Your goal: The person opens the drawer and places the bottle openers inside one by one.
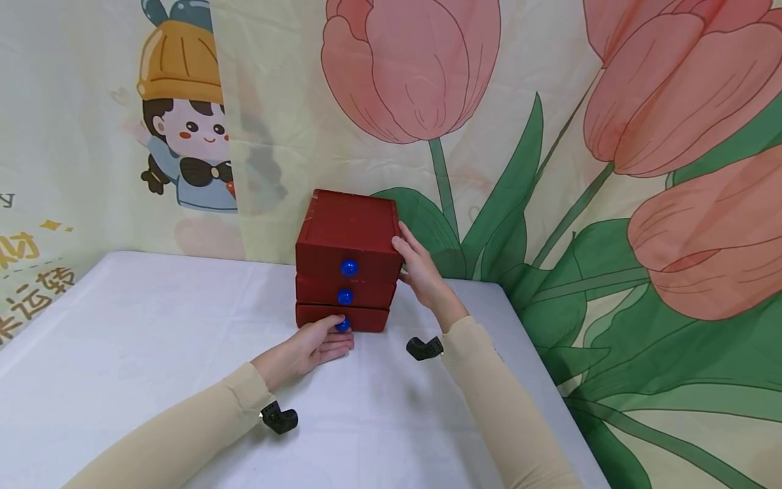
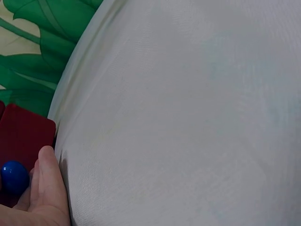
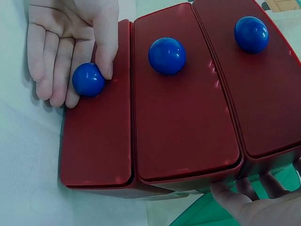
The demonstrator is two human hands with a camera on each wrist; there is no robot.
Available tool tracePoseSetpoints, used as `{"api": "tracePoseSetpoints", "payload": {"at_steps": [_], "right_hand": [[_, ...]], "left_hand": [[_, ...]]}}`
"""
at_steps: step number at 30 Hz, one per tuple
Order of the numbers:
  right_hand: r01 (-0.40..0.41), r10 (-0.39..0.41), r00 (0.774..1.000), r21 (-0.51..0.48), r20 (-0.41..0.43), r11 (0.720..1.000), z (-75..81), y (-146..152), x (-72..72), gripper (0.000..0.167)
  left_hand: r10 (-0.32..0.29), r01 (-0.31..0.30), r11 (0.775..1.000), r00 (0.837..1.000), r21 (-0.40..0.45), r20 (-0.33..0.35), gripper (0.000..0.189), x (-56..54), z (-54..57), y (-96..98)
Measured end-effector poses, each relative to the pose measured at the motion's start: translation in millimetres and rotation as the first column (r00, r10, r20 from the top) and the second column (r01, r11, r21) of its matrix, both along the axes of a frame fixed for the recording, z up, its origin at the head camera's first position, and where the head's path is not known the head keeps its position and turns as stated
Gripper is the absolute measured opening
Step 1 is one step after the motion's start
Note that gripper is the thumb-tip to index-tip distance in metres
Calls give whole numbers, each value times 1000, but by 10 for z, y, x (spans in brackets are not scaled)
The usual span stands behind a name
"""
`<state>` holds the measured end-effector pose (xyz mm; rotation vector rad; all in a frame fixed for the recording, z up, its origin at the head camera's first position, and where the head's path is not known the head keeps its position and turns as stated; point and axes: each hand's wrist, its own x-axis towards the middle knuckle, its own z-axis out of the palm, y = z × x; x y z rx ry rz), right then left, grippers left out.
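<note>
A dark red box of three stacked drawers (image 1: 354,221) stands on the table, each drawer front bearing a round blue knob. My left hand (image 1: 305,346) is at the bottom drawer (image 3: 96,141), palm turned up. Its thumb and index finger pinch the bottom knob (image 3: 88,79), while the other fingers extend straight beneath. In the left wrist view this knob (image 2: 15,177) shows beside the fingers. My right hand (image 1: 425,275) rests with extended fingers against the box's right side. The middle knob (image 3: 167,56) and top knob (image 3: 251,34) are untouched.
A white cloth covers the table (image 1: 183,319), whose right edge runs down past my right arm. Behind stands a cloth backdrop (image 1: 275,102) printed with large tulips and a cartoon child. Black wrist cameras (image 1: 280,417) hang below both sleeves.
</note>
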<state>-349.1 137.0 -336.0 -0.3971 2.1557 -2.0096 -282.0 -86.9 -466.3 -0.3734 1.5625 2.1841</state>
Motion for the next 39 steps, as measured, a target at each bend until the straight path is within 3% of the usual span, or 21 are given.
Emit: {"api": "tracePoseSetpoints", "payload": {"at_steps": [16, 21, 25, 29, 32, 35, 39], "right_hand": [[-16, 16, 1000, 4, -6, 1000, 40, 23, 29, 68], [-36, 36, 999, 21, 5, 999, 66, 44, 29, 69], [-61, 60, 998, 60, 15, 996, 77, 89, 8, 69], [-69, 67, 997, 65, 32, 995, 90, 160, 40, 67], [-48, 45, 998, 89, 36, 995, 88, 235, 98, 65], [-17, 18, 1000, 190, -6, 982, 78, 345, 169, 64], [33, 5, 995, 362, -104, 932, 77, 525, 276, 66]], "left_hand": [[13, -13, 1000, 1000, 14, 5, 51, -94, -14, 13], [-57, 58, 998, 998, 21, -35, 57, -90, -10, -34], [-144, 142, 990, 986, -25, -88, 62, -42, -11, -116], [-215, 196, 969, 969, -151, -123, 64, 26, 29, -200], [-258, 214, 939, 956, -270, -141, 65, 80, 76, -292], [-293, 219, 909, 941, -355, -168, 65, 140, 138, -425], [-342, 211, 865, 911, -455, -229, 66, 232, 249, -663]]}}
